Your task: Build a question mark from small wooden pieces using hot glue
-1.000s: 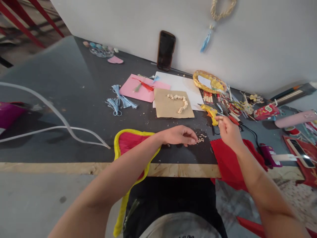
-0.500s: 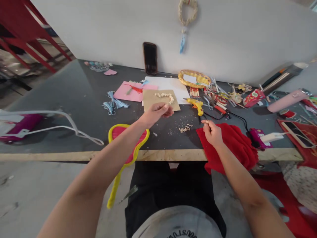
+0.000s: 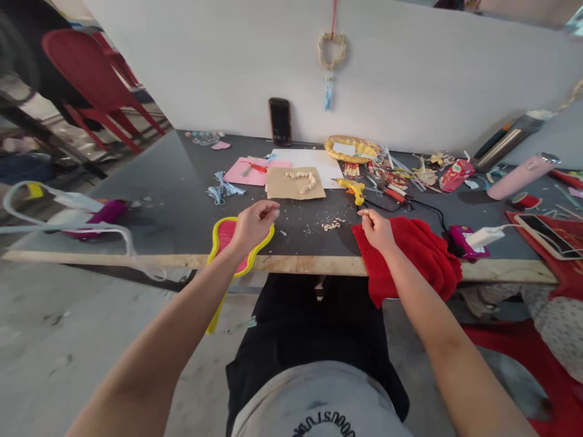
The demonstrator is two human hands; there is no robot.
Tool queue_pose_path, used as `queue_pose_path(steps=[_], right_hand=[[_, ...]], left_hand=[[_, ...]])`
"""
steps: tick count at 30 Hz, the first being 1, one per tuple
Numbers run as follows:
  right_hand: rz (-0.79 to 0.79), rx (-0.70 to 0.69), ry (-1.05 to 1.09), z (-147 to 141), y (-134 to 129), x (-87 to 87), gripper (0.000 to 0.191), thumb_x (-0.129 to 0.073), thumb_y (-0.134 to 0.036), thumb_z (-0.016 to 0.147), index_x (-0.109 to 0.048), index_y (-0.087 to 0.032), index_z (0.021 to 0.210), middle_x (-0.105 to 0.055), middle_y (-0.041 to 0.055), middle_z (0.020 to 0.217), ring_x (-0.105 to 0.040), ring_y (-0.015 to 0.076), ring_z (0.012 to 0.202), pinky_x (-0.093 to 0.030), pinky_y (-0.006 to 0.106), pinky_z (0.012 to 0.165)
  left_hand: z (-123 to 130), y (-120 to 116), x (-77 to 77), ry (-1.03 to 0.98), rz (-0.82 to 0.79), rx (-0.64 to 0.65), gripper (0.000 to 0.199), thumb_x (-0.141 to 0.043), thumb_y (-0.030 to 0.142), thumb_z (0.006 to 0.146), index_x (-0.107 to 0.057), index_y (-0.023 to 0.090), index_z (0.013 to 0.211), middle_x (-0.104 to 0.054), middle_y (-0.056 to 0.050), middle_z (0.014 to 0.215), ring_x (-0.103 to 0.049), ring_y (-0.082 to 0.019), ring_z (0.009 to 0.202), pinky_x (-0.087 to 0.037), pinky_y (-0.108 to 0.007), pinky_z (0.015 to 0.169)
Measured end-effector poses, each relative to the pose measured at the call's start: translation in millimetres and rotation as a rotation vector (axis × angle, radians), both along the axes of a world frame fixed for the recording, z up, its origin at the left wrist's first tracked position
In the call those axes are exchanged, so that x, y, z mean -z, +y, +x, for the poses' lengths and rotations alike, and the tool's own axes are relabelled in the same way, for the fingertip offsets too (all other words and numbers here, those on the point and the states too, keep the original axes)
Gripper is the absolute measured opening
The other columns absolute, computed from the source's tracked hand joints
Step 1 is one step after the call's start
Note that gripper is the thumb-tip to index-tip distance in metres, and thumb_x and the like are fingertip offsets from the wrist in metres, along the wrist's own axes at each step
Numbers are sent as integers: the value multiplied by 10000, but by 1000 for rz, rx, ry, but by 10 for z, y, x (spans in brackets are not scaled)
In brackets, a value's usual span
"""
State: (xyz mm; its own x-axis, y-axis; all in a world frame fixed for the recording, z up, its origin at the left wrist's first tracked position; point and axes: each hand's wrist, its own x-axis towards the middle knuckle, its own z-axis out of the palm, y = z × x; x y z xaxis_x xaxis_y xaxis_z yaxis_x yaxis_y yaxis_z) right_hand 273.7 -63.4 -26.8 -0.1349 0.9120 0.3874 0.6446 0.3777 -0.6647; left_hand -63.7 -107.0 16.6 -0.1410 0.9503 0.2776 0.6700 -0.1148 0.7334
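Observation:
My left hand (image 3: 259, 226) hovers above the table's front half, beside the yellow-edged pink paddle-shaped thing (image 3: 226, 233). Its fingers are loosely curled in, and nothing shows in them. Over the left edge of the red cloth (image 3: 412, 252), my right hand (image 3: 377, 229) is closed in a pinch; anything between its fingertips is too small to make out. Beyond the hands, a curved row of small cream pieces (image 3: 311, 181) rests on a brown card (image 3: 281, 184). A little pile of pale bits (image 3: 332, 225) lies between the hands. Close behind my right hand is a yellow glue gun (image 3: 354, 189).
A phone (image 3: 280, 121) leans on the wall, where a heart-shaped hanging (image 3: 331, 53) with a blue tassel hangs. Blue tassels (image 3: 224, 187) lie left. A wicker basket (image 3: 351, 147), a pink bottle (image 3: 523, 176) and a purple power block (image 3: 469, 241) stand right; white cables cross the left edge.
My left hand has drawn back from the brown card, leftward and towards me. My right hand stays by the red cloth, still pinched. The camera view has shifted.

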Motion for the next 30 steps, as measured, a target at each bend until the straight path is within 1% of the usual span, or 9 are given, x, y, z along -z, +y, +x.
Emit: queue_pose_path(steps=[3, 6, 9, 11, 13, 18, 23, 27, 30], right_hand=[[-1, 6, -1, 5, 16, 16, 337, -399, -317, 932, -676, -174, 1060, -683, 41, 738, -523, 133, 517, -408, 241, 559], [-6, 9, -6, 6, 30, 27, 336, -402, -320, 932, -680, -182, 1061, -682, 39, 723, -546, 147, 541, -406, 243, 564], [-16, 10, -17, 3, 32, 22, 331, -408, -314, 926, -684, -188, 1058, -683, 35, 717, -535, 148, 525, -404, 251, 567], [-24, 9, -26, -1, 27, 11, 334, -403, -310, 926, -683, -184, 1058, -687, 36, 722, -516, 143, 499, -402, 257, 565], [-34, 7, -36, -4, 23, 0, 336, -400, -307, 926, -682, -182, 1058, -690, 36, 723, -503, 139, 479, -401, 261, 562], [-44, 12, -61, -6, 26, -9, 319, -413, -305, 920, -686, -193, 1045, -703, 40, 735, -516, 148, 487, -404, 268, 572], [-32, 24, -78, -2, 35, 6, 317, -417, -297, 916, -685, -193, 1051, -712, 45, 759, -528, 150, 507, -410, 265, 589], [-24, 27, -85, -1, 33, 12, 322, -407, -300, 918, -679, -196, 1056, -708, 34, 743, -503, 142, 481, -395, 257, 560], [-19, 31, -94, -1, 30, 13, 319, -411, -306, 917, -679, -201, 1057, -705, 27, 730, -491, 140, 468, -388, 256, 550]], left_hand=[[-102, -64, 29, 253, 76, -28, 303, -514, 315, 837, -690, 177, 1041, -713, -92, 1057, -655, -239, 918, -501, -373, 895], [-215, -128, 106, 429, 120, -26, 313, -493, 312, 856, -673, 187, 1079, -689, -114, 1134, -598, -287, 1130, -430, -431, 1042], [-294, -191, 229, 536, 129, -81, 347, -468, 287, 867, -650, 185, 1145, -635, -140, 1255, -537, -321, 1212, -404, -480, 1063], [-314, -221, 296, 550, 131, -136, 362, -465, 311, 884, -636, 174, 1172, -618, -158, 1271, -521, -335, 1222, -392, -498, 1066], [-313, -235, 333, 544, 141, -160, 374, -463, 342, 897, -627, 164, 1183, -612, -172, 1268, -514, -335, 1227, -375, -502, 1079], [-291, -241, 332, 547, 142, -173, 356, -449, 351, 900, -635, 184, 1154, -625, -153, 1247, -489, -330, 1248, -352, -511, 1091], [-291, -238, 336, 537, 149, -166, 356, -439, 344, 903, -638, 169, 1139, -642, -153, 1223, -500, -318, 1232, -347, -490, 1097], [-292, -240, 344, 545, 153, -142, 328, -439, 339, 912, -638, 199, 1133, -653, -135, 1219, -508, -311, 1227, -354, -492, 1083], [-290, -248, 341, 538, 160, -120, 329, -438, 340, 918, -640, 197, 1134, -654, -144, 1226, -503, -316, 1227, -360, -495, 1074]])
